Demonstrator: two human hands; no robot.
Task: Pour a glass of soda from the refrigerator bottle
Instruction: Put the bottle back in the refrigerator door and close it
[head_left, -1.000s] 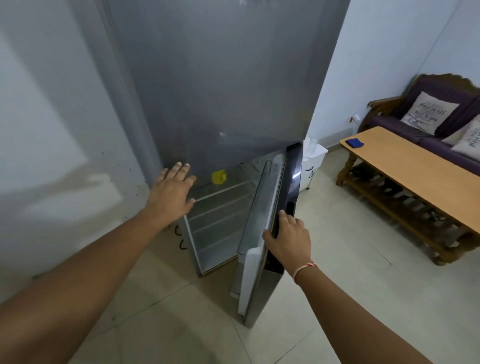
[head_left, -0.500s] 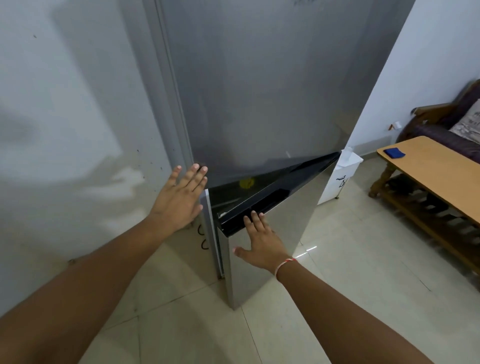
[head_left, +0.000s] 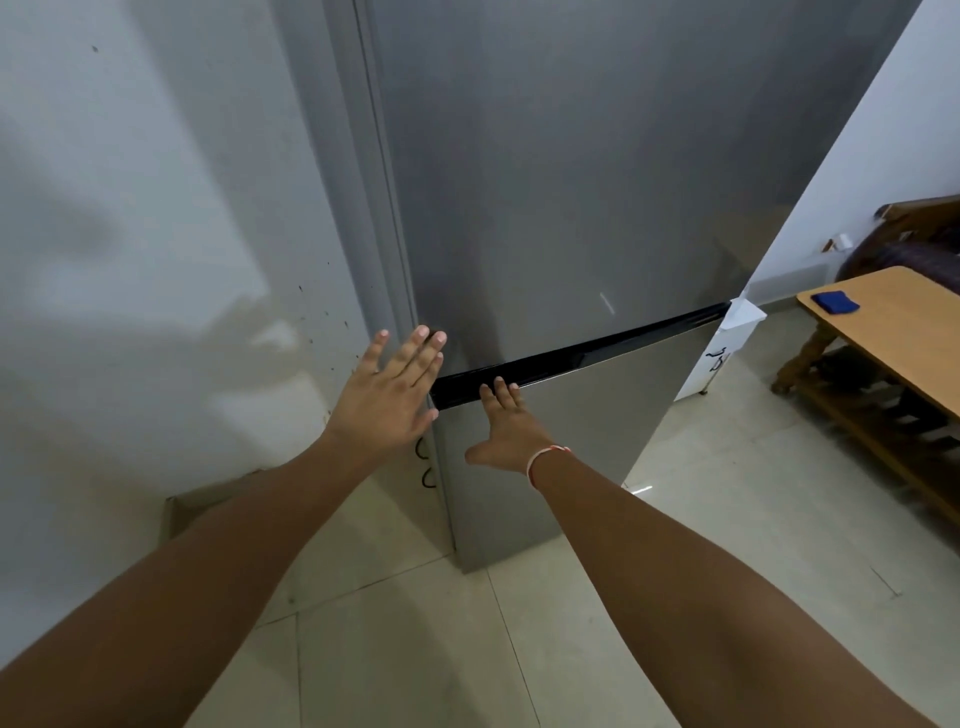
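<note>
A tall grey refrigerator (head_left: 597, 182) fills the middle of the head view. Its lower door (head_left: 582, 431) is closed, with a black handle strip (head_left: 582, 356) along its top edge. My left hand (head_left: 387, 395) lies flat with fingers spread on the fridge's left front corner, at the height of the strip. My right hand (head_left: 506, 428) presses flat on the lower door just under the strip, a thin band on its wrist. Both hands hold nothing. No bottle and no glass is in view.
A white wall (head_left: 145, 260) stands left of the fridge. At the right is a wooden table (head_left: 904, 332) with a blue cloth (head_left: 835, 302) on it and a slatted shelf below. A white bin (head_left: 727, 348) stands beside the fridge. The floor is tiled.
The lower door swung from wide open to closed under my right hand, which went from gripping the door's edge to pressing flat on its front. My left hand stayed on the fridge corner.
</note>
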